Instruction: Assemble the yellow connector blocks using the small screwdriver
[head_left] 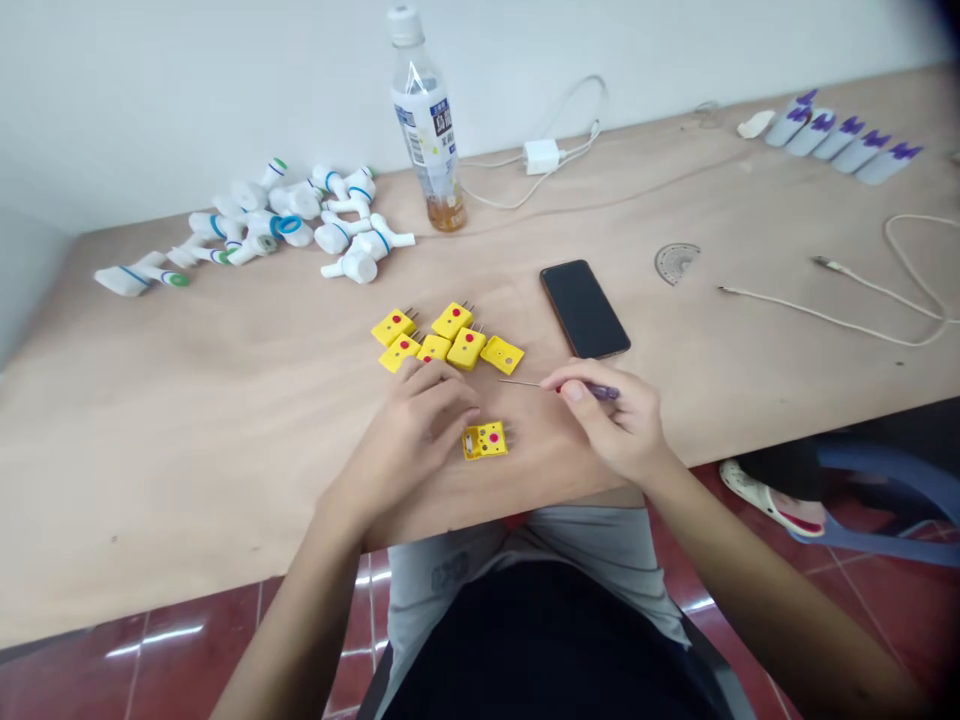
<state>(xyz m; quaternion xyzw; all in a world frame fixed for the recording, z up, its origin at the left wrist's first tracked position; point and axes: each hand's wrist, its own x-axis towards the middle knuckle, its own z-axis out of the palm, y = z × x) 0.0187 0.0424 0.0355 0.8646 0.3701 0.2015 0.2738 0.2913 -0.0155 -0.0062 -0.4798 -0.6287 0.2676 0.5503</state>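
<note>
My right hand is closed around the purple handle of a thin screwdriver, its metal shaft pointing left. On the table in front of me lies an opened yellow plug with a red dot, its inside facing up and its prongs to the right. My left hand is just left of this plug, fingers bent and apart, thumb close to its upper left corner. Whether the thumb touches it I cannot tell. Beyond that hand sit several yellow plugs with red dots, beside a loose yellow cover.
A phone lies right of the plugs, near a protractor and a white cable. Behind stand a drink bottle and a white charger. White and blue parts pile up left; purple-topped pieces line the far right.
</note>
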